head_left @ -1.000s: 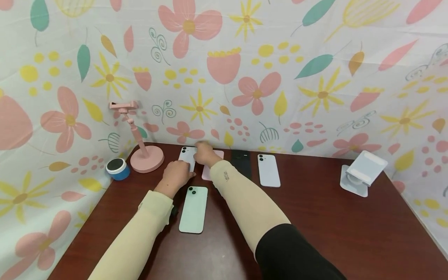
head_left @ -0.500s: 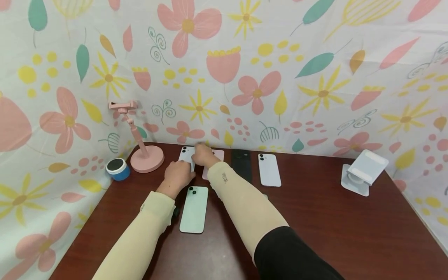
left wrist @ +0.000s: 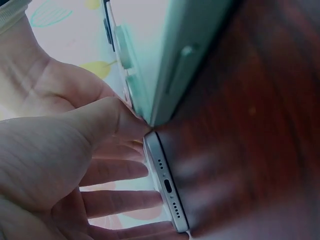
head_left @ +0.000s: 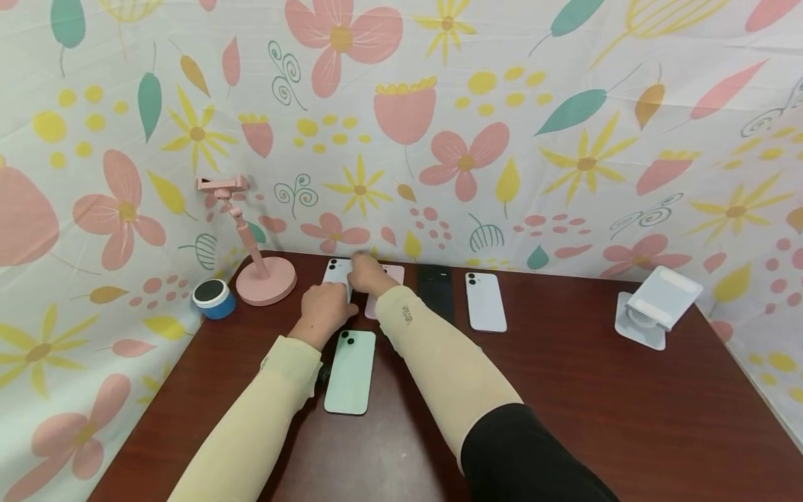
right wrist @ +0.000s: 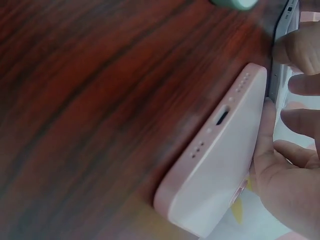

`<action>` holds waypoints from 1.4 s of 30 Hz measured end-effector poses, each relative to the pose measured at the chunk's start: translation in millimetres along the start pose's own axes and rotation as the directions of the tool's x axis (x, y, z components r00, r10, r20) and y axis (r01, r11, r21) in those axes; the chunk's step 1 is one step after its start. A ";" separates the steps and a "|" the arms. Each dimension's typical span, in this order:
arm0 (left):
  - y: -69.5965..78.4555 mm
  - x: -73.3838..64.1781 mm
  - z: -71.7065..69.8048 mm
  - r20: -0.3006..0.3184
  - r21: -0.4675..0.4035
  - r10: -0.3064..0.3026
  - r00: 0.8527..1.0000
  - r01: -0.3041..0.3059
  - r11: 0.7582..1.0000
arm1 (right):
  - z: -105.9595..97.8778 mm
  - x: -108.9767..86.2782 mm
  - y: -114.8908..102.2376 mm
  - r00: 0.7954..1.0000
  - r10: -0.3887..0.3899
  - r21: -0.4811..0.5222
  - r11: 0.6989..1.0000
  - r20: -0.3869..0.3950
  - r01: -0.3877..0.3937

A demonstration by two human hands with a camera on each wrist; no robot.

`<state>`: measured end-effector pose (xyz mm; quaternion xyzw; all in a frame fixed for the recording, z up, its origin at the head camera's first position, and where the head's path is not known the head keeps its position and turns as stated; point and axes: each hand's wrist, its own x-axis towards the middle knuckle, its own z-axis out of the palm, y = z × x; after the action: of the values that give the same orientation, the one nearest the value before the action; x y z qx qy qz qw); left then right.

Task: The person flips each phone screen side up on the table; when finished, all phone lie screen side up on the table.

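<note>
White phone (head_left: pixel 337 271) in hand at the back of the table (head_left: pixel 564 397)

The white phone lay camera end toward the patterned cloth (head_left: pixel 401 139); the left hand (head_left: pixel 323 309) pinched its near end, thumb at one corner, fingers reaching along to the other; the right hand (head_left: pixel 371 276) touched its right edge, though whether it pinched the phone I could not tell; to the right lay the pink phone (right wrist: pixel 225 160), the black phone (head_left: pixel 436 286) and a second white phone (head_left: pixel 486 302); nearer lay the green phone (head_left: pixel 350 373); the pink stand (head_left: pixel 266 282) and blue tub (head_left: pixel 215 305) stood left, the white stand (head_left: pixel 663 296) right.
</note>
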<state>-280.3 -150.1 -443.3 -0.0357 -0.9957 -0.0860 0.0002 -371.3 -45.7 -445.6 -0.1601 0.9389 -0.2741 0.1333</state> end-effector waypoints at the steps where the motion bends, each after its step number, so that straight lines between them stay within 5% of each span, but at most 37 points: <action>1: 0.1 0.2 -0.1 -0.004 -0.006 -0.006 1.000 0.006 1.000 | -0.6 -0.8 -0.6 1.000 0.003 0.017 1.000 0.002 -0.003; 22: -6.7 0.2 -4.4 -0.011 -0.085 -0.036 0.999 0.035 0.996 | -8.7 -4.5 5.1 1.000 -0.006 0.161 0.987 -0.002 0.006; 30: -12.3 -1.5 -5.9 -0.010 -0.140 -0.021 1.000 0.019 0.990 | -12.4 -6.2 8.3 1.000 0.004 0.279 0.960 0.018 -0.009; 34: -15.9 -2.2 -7.2 -0.010 -0.129 0.000 1.000 -0.001 0.992 | -14.1 -5.0 10.1 0.999 0.010 0.368 0.930 0.036 -0.023; 42: -23.0 -1.1 -14.8 0.067 -0.205 -0.009 0.998 0.023 0.979 | -17.7 -2.6 10.9 0.995 0.055 0.582 0.807 0.088 -0.096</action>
<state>-280.9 -175.4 -432.7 -0.0304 -0.9812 -0.1871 -0.0368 -377.4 -27.7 -436.8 -0.0829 0.8094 -0.5388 0.2182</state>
